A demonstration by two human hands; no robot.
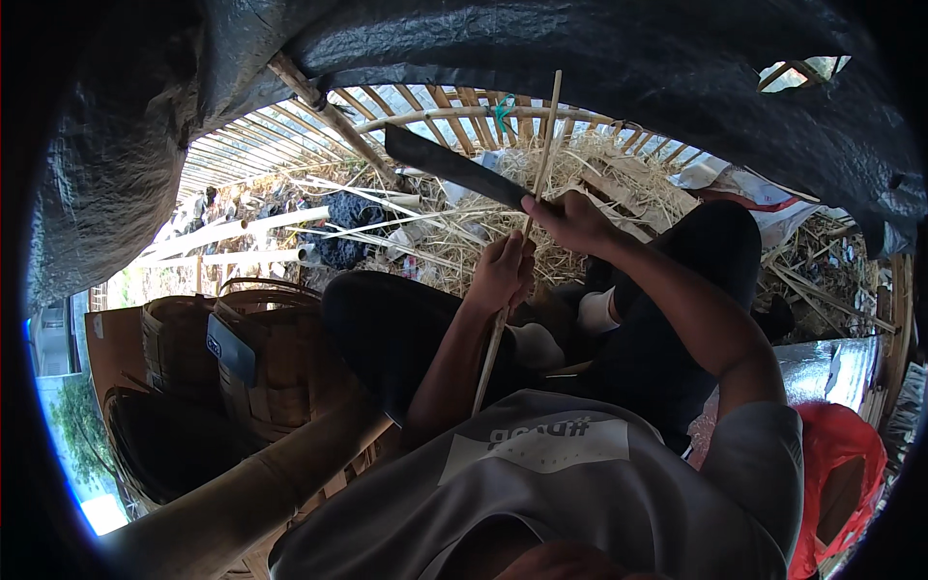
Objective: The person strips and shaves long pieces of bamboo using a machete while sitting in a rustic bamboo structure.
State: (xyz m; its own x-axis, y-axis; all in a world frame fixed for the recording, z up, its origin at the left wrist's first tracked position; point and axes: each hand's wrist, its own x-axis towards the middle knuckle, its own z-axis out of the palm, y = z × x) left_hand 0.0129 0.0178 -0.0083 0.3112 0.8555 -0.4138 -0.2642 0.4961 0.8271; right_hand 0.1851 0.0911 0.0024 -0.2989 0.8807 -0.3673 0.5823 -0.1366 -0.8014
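My left hand (503, 271) is closed around a long thin bamboo strip (548, 135), which slants up and away from my lap past both hands. In my right hand (577, 224) is a machete, its handle hidden by my fingers. Its broad dark blade (449, 166) points up to the left and crosses the strip just above my left hand. Blade and strip look to be in contact there, with my right thumb close by.
Bamboo shavings (604, 174) litter the ground beyond my feet. Woven bamboo baskets (275, 358) stand at my left, beside a thick bamboo pole (261, 483). A slatted bamboo fence (464, 121) curves behind, under a dark tarp (580, 58). A red plastic bag (836, 445) sits at my right.
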